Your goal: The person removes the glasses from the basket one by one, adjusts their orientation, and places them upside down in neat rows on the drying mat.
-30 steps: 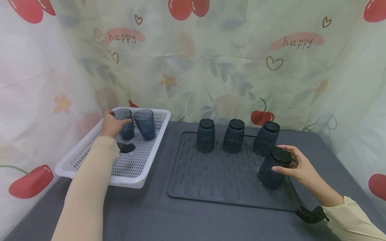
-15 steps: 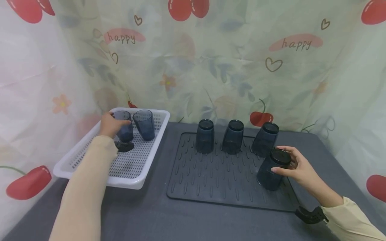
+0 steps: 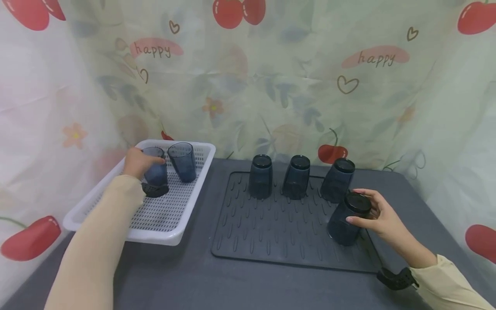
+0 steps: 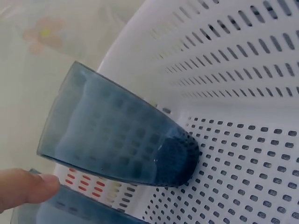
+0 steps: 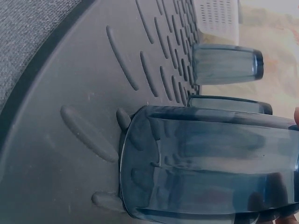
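My left hand [image 3: 138, 164] is in the white basket, gripping a blue-tinted drinking glass [image 3: 156, 171] by its rim, thumb on the near side. A second glass [image 3: 183, 163] stands mouth up just right of it and fills much of the left wrist view, where my thumb [image 4: 43, 187] shows at the lower left. On the dark drying mat, my right hand [image 3: 381, 217] holds an upside-down glass [image 3: 345, 226] around its base end, rim on the mat in the right wrist view. Behind it stand three more upturned glasses, the closest [image 3: 337, 183] at the right.
The white perforated basket [image 3: 170, 236] sits on the grey cloth at the left. The ribbed drying mat [image 3: 267, 234] lies at centre right. A patterned curtain [image 3: 248, 94] hangs close behind and along both sides. Black wrist straps [image 3: 396, 279] show at the sleeves.
My left hand and its glass have come slightly lower and nearer to me beside the second glass. My right hand stays on its glass. The head view has drifted a little.
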Available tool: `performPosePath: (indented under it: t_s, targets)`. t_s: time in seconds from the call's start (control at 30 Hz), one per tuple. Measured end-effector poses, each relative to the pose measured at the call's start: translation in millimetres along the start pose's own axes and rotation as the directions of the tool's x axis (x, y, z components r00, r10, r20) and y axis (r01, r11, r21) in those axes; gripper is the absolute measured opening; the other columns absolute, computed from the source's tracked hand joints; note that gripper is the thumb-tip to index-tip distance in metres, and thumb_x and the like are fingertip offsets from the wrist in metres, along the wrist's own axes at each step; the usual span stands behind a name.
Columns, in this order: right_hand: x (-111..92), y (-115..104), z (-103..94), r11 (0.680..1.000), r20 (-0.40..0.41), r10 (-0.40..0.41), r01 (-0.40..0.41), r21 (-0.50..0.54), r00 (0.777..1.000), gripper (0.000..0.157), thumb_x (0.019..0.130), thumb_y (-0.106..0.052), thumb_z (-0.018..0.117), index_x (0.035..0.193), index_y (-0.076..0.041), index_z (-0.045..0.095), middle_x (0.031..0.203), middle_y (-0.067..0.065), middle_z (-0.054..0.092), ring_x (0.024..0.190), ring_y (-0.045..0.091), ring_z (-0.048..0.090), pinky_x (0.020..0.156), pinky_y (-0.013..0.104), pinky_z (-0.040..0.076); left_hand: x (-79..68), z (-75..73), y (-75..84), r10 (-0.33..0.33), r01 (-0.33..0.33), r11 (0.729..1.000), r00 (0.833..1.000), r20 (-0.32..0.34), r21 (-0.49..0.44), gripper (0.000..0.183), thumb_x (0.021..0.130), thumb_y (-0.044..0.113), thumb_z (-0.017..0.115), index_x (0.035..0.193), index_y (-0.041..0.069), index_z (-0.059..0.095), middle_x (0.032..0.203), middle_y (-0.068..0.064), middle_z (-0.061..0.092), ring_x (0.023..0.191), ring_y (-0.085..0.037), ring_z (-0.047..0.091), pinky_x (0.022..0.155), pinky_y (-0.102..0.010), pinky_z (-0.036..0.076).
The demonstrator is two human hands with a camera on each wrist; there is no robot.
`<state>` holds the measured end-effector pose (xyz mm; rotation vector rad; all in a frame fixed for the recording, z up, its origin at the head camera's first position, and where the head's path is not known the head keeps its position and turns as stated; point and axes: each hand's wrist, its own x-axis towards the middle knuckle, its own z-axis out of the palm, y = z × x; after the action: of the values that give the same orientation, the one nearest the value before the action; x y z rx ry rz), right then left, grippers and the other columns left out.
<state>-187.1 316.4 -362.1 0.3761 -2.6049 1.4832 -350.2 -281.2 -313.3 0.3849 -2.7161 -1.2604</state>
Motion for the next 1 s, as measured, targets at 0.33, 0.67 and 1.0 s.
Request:
performPosePath:
  t_s: [0.33, 0.67, 1.0]
  targets:
    - [-2.0, 2.5, 3.1, 1.0, -0.008, -0.017, 0.017, 0.016, 1.0, 0.07, 0.086, -0.008, 0.072, 0.143, -0.008, 0.032, 0.121, -0.021, 0.048, 0.103, -0.011, 0.054, 0.079, 0.012, 0.049, -16.3, -8.6, 0.7, 0.009, -0.006, 0.998, 0.999, 0.041, -0.067, 0.093, 0.082, 0.018, 0.073, 0.146, -0.017, 0.015, 0.153, -0.035, 0.019, 0.138, -0.045, 0.028, 0.112, -0.054, 0.03]
    - [-1.7, 1.9, 2.3, 0.999, -0.008, 0.038, -0.039, -0.037, 0.999, 0.074, 0.087, -0.017, 0.073, 0.147, -0.017, 0.031, 0.138, -0.001, 0.042, 0.106, -0.012, 0.047, 0.08, 0.01, 0.044, -38.5, -25.5, 17.1, 0.01, -0.004, 0.997, 0.996, 0.084, -0.074, 0.098, 0.083, 0.028, 0.073, 0.148, -0.012, 0.012, 0.152, -0.031, 0.023, 0.14, -0.046, 0.026, 0.112, -0.056, 0.029]
    - [-0.1, 2.2, -0.5, 0.996, 0.016, 0.068, -0.067, -0.065, 0.998, 0.08, 0.086, -0.017, 0.074, 0.15, -0.017, 0.027, 0.156, 0.02, 0.018, 0.118, -0.003, 0.039, 0.08, 0.009, 0.041, -63.8, -38.1, 41.3, 0.074, -0.061, 0.992, 0.99, 0.119, -0.109, 0.108, 0.082, 0.038, 0.075, 0.152, -0.005, 0.006, 0.158, -0.028, 0.01, 0.143, -0.045, 0.017, 0.112, -0.058, 0.026]
